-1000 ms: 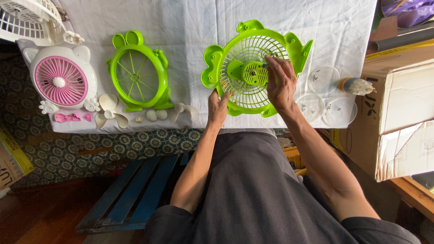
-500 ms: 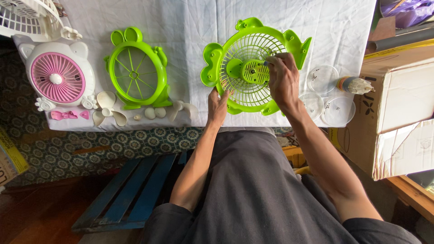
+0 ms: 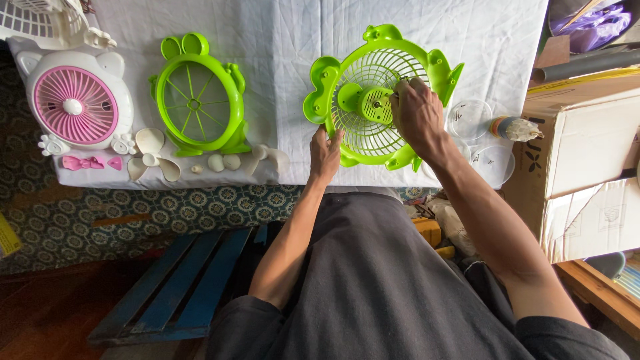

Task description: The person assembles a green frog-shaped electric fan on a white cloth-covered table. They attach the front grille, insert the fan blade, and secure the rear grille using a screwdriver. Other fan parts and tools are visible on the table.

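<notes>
Head view: the left hand (image 3: 325,152) pinches the lower rim of the green fan grille (image 3: 373,100) at the table's (image 3: 287,40) front edge. The right hand (image 3: 417,113), wrist bent, curls fingers over the grille's hub (image 3: 375,105).

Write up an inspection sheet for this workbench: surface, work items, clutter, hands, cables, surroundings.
Surface: white cloth, creased, hanging over the table's near edge.
Work items: green fan grille lying flat, a green hub at its centre.
Clutter: second green frame with thin spokes; pink and white fan; white fan blades; pink bits; clear round lids.
Hands: left hand grips the grille's near rim; right hand rests on the grille with fingertips at the hub.
Cables: nothing seen.
Surroundings: cardboard boxes to the right; blue slatted pallet on the patterned floor.
</notes>
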